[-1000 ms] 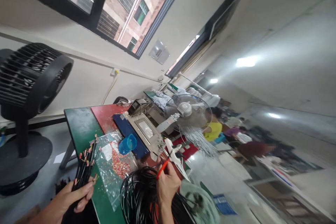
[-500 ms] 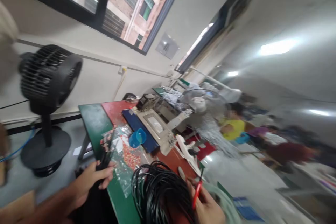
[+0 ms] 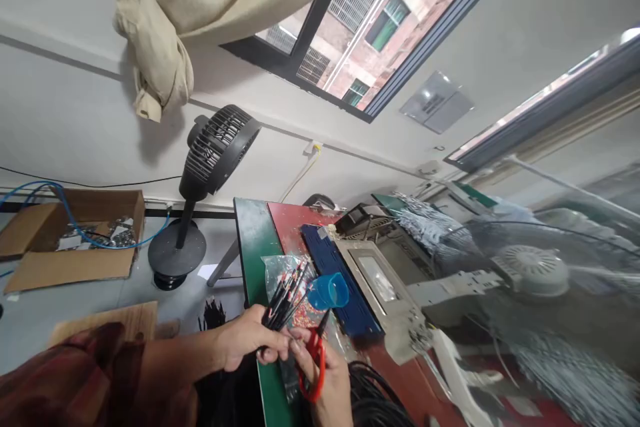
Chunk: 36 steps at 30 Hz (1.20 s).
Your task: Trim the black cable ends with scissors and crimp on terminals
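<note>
My left hand (image 3: 250,341) is closed around a bundle of thin black cables (image 3: 286,297), whose stripped, red and white ends fan out away from me over the bench. Close beside it, my right hand (image 3: 330,380) holds red-handled scissors (image 3: 315,365), the dark blades pointing away toward a blue cup (image 3: 327,291). The fingertips of both hands meet at the near part of the bundle; whether the right fingers pinch a cable I cannot make out. Partly behind my right hand lies a coil of black cable (image 3: 377,397).
A clear plastic bag (image 3: 273,269) and small orange-red scraps (image 3: 305,315) lie on the green and red bench (image 3: 255,233). Beyond the cup stands a beige machine with a blue panel (image 3: 345,283). A black fan (image 3: 220,153) and an open cardboard box (image 3: 75,267) stand on the floor.
My right hand has left the cable coil and come over to my left hand with the scissors. The cable bundle has been raised over the bench. My view has swung left.
</note>
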Tool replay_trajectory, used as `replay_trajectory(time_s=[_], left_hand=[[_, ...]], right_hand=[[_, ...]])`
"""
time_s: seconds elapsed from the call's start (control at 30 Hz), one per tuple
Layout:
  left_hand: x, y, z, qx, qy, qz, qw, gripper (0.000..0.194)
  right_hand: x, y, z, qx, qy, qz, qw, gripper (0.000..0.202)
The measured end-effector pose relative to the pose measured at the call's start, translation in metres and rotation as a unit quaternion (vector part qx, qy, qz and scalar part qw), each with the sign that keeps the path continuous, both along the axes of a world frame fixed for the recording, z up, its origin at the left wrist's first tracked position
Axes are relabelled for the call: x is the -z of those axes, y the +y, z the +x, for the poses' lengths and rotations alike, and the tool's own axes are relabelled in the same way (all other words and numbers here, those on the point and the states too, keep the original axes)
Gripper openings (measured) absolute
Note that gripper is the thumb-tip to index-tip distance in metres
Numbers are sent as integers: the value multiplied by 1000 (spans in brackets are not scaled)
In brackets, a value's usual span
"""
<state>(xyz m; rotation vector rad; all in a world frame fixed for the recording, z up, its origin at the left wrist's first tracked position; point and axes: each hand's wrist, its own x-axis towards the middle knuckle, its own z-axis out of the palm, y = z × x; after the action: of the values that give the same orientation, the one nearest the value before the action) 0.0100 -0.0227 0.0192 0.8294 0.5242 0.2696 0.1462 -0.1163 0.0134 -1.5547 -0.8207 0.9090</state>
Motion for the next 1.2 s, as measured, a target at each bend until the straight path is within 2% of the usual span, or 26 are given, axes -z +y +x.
replay_trajectory(time_s=[0.1,0.2,0.27,0.37,0.5,0.7,1.0,1.2], left_hand=[[1,-2,2,3,-15,2,1000,17],[3,-3,7,-28,-8,-18,999,18],[4,-3,10,-50,7,-31,998,19],[8,-3,13,-68,21,-26,997,21],[14,-4,14,-56,-4,13,998,23],[18,-7,15,-52,-6,0,999,29],[7,-8,11,-48,-18,-34,998,30],[6,-8,9,-50,-6,-27,998,28]], right_hand=[[9,-5,2,58,8,5,998,30],[16,-7,3,133,66,24,989,33],[18,-6,3,159,100,32,982,36],[20,-5,2,145,112,20,983,41],[19,-4,-5,129,96,-8,987,40],[18,-1,-14,148,129,28,980,36],[24,-2,-14,103,156,66,980,31],[23,-3,-15,115,122,58,984,33]])
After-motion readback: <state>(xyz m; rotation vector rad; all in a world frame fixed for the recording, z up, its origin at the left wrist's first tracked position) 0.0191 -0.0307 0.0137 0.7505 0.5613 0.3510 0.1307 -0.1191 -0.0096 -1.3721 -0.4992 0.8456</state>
